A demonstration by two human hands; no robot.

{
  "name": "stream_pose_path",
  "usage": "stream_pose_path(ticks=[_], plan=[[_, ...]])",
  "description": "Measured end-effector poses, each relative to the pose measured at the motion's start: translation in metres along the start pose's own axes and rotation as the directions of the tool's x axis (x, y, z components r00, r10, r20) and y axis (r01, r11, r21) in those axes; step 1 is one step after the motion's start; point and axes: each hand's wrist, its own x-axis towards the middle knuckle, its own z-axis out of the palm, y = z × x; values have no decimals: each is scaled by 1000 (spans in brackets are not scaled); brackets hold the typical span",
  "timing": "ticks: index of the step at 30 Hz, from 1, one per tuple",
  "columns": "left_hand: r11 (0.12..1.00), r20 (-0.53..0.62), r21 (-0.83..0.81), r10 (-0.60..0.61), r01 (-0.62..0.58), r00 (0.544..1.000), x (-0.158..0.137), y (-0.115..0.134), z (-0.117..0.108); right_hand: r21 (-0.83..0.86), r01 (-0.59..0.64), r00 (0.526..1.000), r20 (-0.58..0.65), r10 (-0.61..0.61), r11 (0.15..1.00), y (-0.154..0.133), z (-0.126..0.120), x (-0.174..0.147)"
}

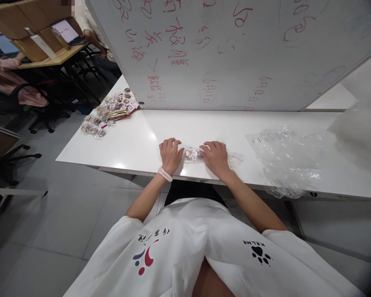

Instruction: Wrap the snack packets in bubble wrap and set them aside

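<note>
A small clear plastic packet [192, 154] with shiny brownish contents lies on the white table near its front edge, between my hands. My left hand [170, 154] is at the packet's left end, its fingers bent downward and the thumb against the plastic. At the other end, my right hand [215, 156] has its fingers curled over the packet. Loose clear film [235, 158] sticks out to the right of that hand. Both palms hide part of the wrapping, and the exact contents cannot be made out.
Several small wrapped packets [106, 113] are heaped at the table's left end. Clear plastic bags [287, 154] lie to the right, partly over the front edge. A whiteboard [228, 53] with red writing stands along the back. Two people sit at a desk [54, 62] beyond, upper left.
</note>
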Motion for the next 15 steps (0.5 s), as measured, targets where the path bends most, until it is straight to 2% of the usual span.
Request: stream_pose_path(ticks=[2, 3, 4, 6, 7, 8, 9, 10, 11, 13, 15], plan=[[948, -105, -277, -193, 157, 976, -29, 4, -11, 71, 77, 995, 53, -81, 994, -8, 7, -12], [860, -109, -436, -341, 264, 934, -45, 5, -16, 98, 94, 990, 95, -103, 991, -11, 12, -18], [723, -70, -587, -494, 365, 867, -59, 5, -21, 117, 94, 985, 135, -110, 989, -13, 16, -22], [368, 87, -798, -713, 477, 696, -80, 2, -31, 134, 66, 979, 181, -90, 989, -13, 22, -27], [205, 174, -850, -760, 485, 627, -85, -1, -35, 139, 52, 979, 189, -78, 989, -13, 25, -28], [74, 254, -874, -773, 480, 582, -86, -5, -38, 147, 43, 979, 189, -70, 988, -13, 26, -29], [-21, 324, -878, -762, 478, 561, -83, -10, -40, 156, 38, 980, 185, -67, 987, -12, 26, -29], [-78, 378, -870, -740, 487, 556, -77, -15, -41, 167, 38, 981, 180, -69, 985, -12, 26, -28], [-99, 423, -852, -709, 515, 564, -67, -20, -41, 177, 40, 982, 175, -72, 983, -12, 25, -28], [-43, 489, -800, -625, 599, 608, -46, -24, -34, 194, 41, 983, 168, -74, 980, -12, 24, -28], [114, 494, -767, -523, 631, 695, -28, -18, -19, 207, 38, 984, 162, -73, 978, -12, 24, -28]])
